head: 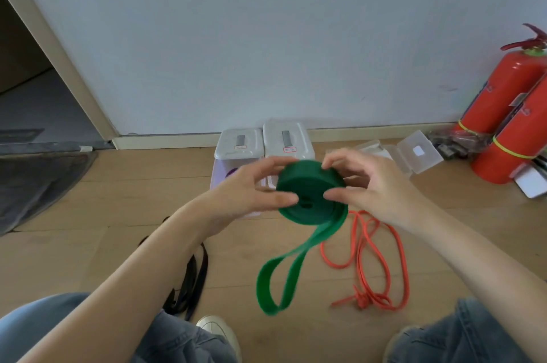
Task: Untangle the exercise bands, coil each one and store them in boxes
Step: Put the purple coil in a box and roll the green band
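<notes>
**Green band nearly coiled, loose tail hanging toward the person**

Both hands pinch the green coil (310,189), held in the air in front of the person. The left hand (251,188) has its thumb pressed on the coil's near face and its fingers curled over the far edge; the right hand (370,185) does the same from the other side, thumb on the face, fingertips on the top rim. The coil's flat face tilts toward the camera.

From the coil's lower right edge, the unwound tail (284,273) drops down and slightly left, toward the person's knees, ending in a loop that is motion-blurred. Its long axis runs from the coil toward the person's left knee. The right hand sits nearer the point where the tail leaves the coil, so it looks better placed to feed the remaining length on.

Counted around the coil: one green band; one orange band (367,259) on the floor below and right of it, knotted at its near end; one black band (192,273) on the floor below and left. Beyond the coil stand two white lidded boxes (263,143), with something purple in the left one, and right of them one clear box (414,152) lying open.
</notes>
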